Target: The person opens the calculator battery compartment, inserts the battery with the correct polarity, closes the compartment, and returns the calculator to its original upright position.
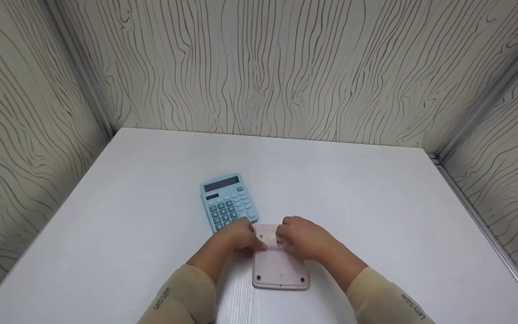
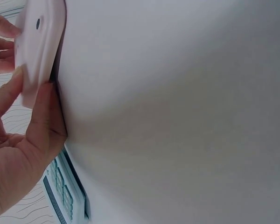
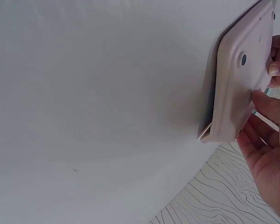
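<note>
A pink calculator [image 1: 280, 267] lies face down on the white table, its back with small dark feet turned up. At its left edge my left hand [image 1: 240, 235] grips it, the thumb on the back and the fingers [image 2: 45, 109] at the side and underneath. My right hand [image 1: 306, 237] holds its upper right part with curled fingers, beside a small dark slot in the back. In the right wrist view the right thumb [image 3: 270, 105] presses on the back of the case. The fingers hide part of the slot.
A light blue calculator [image 1: 227, 200] lies face up just beyond the left hand, close to the pink one. White table top [image 1: 362, 193] surrounds them. Patterned panels [image 1: 259, 67] stand at the back and both sides, with metal posts [image 1: 81, 67] at the corners.
</note>
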A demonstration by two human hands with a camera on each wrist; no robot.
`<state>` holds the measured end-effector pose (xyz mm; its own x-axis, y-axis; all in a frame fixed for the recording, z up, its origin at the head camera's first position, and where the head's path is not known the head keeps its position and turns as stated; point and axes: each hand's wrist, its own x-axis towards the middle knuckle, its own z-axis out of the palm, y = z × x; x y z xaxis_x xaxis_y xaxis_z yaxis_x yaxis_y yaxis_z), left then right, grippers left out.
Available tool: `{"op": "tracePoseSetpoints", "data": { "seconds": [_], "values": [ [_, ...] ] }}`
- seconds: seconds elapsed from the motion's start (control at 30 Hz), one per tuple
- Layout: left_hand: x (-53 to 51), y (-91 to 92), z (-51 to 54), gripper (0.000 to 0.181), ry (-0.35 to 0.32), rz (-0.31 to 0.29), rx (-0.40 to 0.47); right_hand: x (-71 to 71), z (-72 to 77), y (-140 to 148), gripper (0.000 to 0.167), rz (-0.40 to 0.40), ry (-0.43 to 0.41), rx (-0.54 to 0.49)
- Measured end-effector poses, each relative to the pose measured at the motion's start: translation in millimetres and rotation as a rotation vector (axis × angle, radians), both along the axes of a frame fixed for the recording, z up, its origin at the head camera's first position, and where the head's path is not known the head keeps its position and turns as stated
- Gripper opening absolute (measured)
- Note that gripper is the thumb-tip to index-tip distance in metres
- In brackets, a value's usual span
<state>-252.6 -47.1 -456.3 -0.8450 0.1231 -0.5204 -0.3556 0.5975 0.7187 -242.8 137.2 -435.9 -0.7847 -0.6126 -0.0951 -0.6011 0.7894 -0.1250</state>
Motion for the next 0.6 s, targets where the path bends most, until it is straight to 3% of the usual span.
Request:
{"op": "tracePoseSetpoints", "data": {
  "seconds": [0.2,0.4,0.6],
  "values": [
    [0.7,0.8,-0.2,0.039,0.004,-0.009,-0.005,-0.8,-2.2,9,0.028,-0.054,-0.021,0.003],
    [-0.3,0.6,-1.1,0.043,0.007,-0.012,-0.028,-0.7,-3.9,16,0.02,-0.121,-0.012,-0.055],
    [1.4,0.8,0.1,0.045,0.004,0.012,-0.015,-1.4,-7.4,18,0.03,-0.324,-0.062,-0.093]
  ]
}}
